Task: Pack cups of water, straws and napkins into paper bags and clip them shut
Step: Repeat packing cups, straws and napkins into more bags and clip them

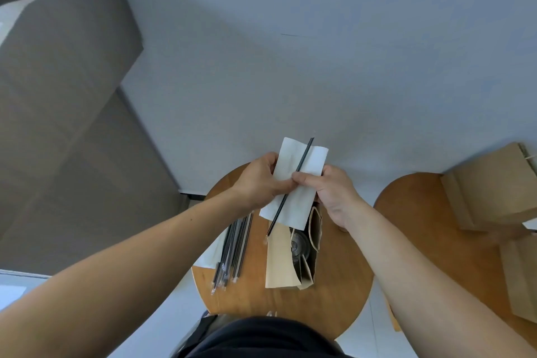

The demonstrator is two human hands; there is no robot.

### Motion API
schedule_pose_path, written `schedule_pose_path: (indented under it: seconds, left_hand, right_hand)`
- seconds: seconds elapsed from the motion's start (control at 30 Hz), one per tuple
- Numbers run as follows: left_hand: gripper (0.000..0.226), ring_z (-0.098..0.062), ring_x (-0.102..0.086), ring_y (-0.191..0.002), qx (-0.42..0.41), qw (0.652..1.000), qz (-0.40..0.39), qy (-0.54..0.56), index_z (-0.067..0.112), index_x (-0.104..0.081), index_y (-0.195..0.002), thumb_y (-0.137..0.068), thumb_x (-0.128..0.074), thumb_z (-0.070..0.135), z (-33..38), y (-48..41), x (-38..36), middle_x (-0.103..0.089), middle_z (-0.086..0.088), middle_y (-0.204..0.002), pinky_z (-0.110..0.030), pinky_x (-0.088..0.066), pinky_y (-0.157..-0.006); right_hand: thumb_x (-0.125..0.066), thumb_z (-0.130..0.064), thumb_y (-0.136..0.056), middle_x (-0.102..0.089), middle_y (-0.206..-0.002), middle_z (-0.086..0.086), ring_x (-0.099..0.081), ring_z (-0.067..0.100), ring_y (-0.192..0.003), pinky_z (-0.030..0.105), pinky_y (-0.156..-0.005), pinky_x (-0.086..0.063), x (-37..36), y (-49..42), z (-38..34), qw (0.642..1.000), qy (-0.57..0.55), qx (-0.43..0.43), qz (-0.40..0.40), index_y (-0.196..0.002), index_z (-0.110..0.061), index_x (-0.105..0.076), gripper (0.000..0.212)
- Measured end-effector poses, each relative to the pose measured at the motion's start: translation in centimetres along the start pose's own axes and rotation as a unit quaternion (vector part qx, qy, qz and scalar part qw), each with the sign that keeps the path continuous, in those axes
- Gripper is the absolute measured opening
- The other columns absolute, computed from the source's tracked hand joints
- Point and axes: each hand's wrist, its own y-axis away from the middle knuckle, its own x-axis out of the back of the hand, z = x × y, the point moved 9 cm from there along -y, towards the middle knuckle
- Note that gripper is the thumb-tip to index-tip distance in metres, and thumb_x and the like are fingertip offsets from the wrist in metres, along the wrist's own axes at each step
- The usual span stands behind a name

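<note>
Above open paper bag (279, 261): left hand (258, 182) pinches napkin (286, 157), right hand (334, 193) pinches straw (302, 160).

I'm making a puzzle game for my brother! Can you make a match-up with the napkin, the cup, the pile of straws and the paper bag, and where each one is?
Things
1. napkin
2. cup
3. pile of straws
4. paper bag

Places
A. inside the bag
B. lying on the round table, left of the bag
C. held up by the left hand and right hand
D. standing open on the table

Pairs: 1-C, 2-A, 3-B, 4-D
</note>
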Motion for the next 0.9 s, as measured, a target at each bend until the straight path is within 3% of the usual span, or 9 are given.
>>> schedule_pose_path:
  seconds: [0.13, 0.23, 0.3, 0.4, 0.47, 0.53, 0.63, 0.73, 0.9]
  left_hand:
    - [0.047, -0.011, -0.072, -0.089, -0.023, 0.999, -0.031, 0.003, 0.027, -0.054, -0.117, -0.079, -0.081, 0.026, 0.8, 0.2, -0.7, -0.073, 0.005, -0.102, -0.038, -0.061, -0.08]
    - [0.078, -0.007, -0.065, -0.098, 0.004, 0.995, -0.065, -0.076, 0.028, -0.045, -0.135, -0.069, -0.082, 0.046, -0.9, 0.5, -0.8, -0.064, 0.01, -0.115, -0.032, -0.058, -0.085]
    - [0.098, -0.008, -0.057, -0.111, 0.066, 0.975, -0.13, -0.167, 0.03, -0.036, -0.144, -0.062, -0.082, 0.058, -4.1, 1.1, -1.8, -0.055, 0.009, -0.132, -0.03, -0.051, -0.094]
    - [0.111, -0.017, -0.051, -0.117, 0.143, 0.919, -0.179, -0.321, 0.026, -0.032, -0.147, -0.057, -0.073, 0.075, -9.4, 2.1, -3.7, -0.047, 0.0, -0.145, -0.029, -0.043, -0.092]
    - [0.103, -0.02, -0.053, -0.113, 0.17, 0.902, -0.159, -0.363, 0.019, -0.036, -0.145, -0.064, -0.067, 0.075, -11.5, 2.1, -4.7, -0.049, -0.005, -0.143, -0.028, -0.044, -0.081]
    - [0.082, -0.017, -0.054, -0.095, 0.185, 0.894, -0.135, -0.385, 0.015, -0.045, -0.133, -0.075, -0.061, 0.07, -12.6, 1.9, -5.5, -0.057, -0.008, -0.128, -0.026, -0.048, -0.071]
    - [0.045, -0.022, -0.061, -0.082, 0.196, 0.894, -0.105, -0.388, 0.013, -0.056, -0.106, -0.089, -0.054, 0.054, -13.2, 1.8, -5.9, -0.062, -0.007, -0.097, -0.038, -0.055, -0.077]
    - [0.034, -0.024, -0.068, -0.072, 0.231, 0.918, -0.063, -0.315, 0.007, -0.062, -0.092, -0.097, -0.05, 0.039, -13.6, 2.2, -4.9, -0.066, -0.009, -0.08, -0.036, -0.059, -0.071]
    - [0.029, -0.028, -0.069, -0.063, 0.308, 0.938, -0.038, -0.152, -0.003, -0.065, -0.095, -0.096, -0.042, 0.015, -14.8, 3.6, -3.5, -0.073, -0.022, -0.082, -0.03, -0.057, -0.056]
  right_hand:
    - [-0.08, -0.013, -0.078, -0.077, -0.086, -0.002, -0.074, 0.014, -0.077, 0.024, -0.06, -0.056, 2.7, -0.2, -3.2, 0.996, 0.034, 0.051, 0.057, -0.091, -0.015, -0.073, 0.015]
    - [-0.077, -0.013, -0.079, -0.075, -0.087, -0.001, -0.072, 0.014, -0.076, 0.028, -0.064, -0.056, 7.5, -0.7, -6.9, 0.98, 0.033, 0.1, 0.17, -0.087, -0.016, -0.072, 0.01]
    - [-0.075, -0.016, -0.08, -0.073, -0.085, 0.003, -0.069, 0.015, -0.076, 0.03, -0.067, -0.054, 10.0, -0.8, -8.6, 0.963, 0.075, 0.125, 0.227, -0.086, -0.01, -0.072, 0.01]
    - [-0.07, -0.019, -0.082, -0.066, -0.075, 0.005, -0.06, 0.018, -0.07, 0.028, -0.064, -0.045, 10.0, -1.7, -8.4, 0.949, 0.161, 0.127, 0.24, -0.079, -0.005, -0.066, 0.015]
    - [-0.066, -0.017, -0.086, -0.064, -0.075, -0.004, -0.06, 0.017, -0.07, 0.025, -0.059, -0.042, 8.1, -2.5, -7.1, 0.946, 0.212, 0.109, 0.219, -0.076, -0.016, -0.063, 0.01]
    - [-0.061, -0.013, -0.089, -0.066, -0.085, 0.0, -0.061, 0.022, -0.077, 0.025, -0.06, -0.043, 6.0, -3.7, -5.1, 0.949, 0.235, 0.077, 0.196, -0.09, -0.013, -0.066, 0.005]
    - [-0.054, -0.008, -0.089, -0.064, -0.093, 0.006, -0.058, 0.024, -0.076, 0.021, -0.052, -0.036, 3.5, -5.0, -1.9, 0.953, 0.239, 0.022, 0.186, -0.097, -0.01, -0.062, 0.012]
    - [-0.053, -0.006, -0.087, -0.057, -0.092, 0.008, -0.055, 0.026, -0.079, 0.023, -0.054, -0.037, 1.9, -5.6, 0.6, 0.951, 0.25, -0.028, 0.182, -0.095, -0.01, -0.054, 0.009]
    - [-0.055, -0.006, -0.089, -0.065, -0.107, 0.013, -0.065, 0.032, -0.091, 0.037, -0.074, -0.058, -0.1, -4.6, 4.5, 0.951, 0.243, -0.104, 0.163, -0.107, -0.003, -0.06, 0.019]
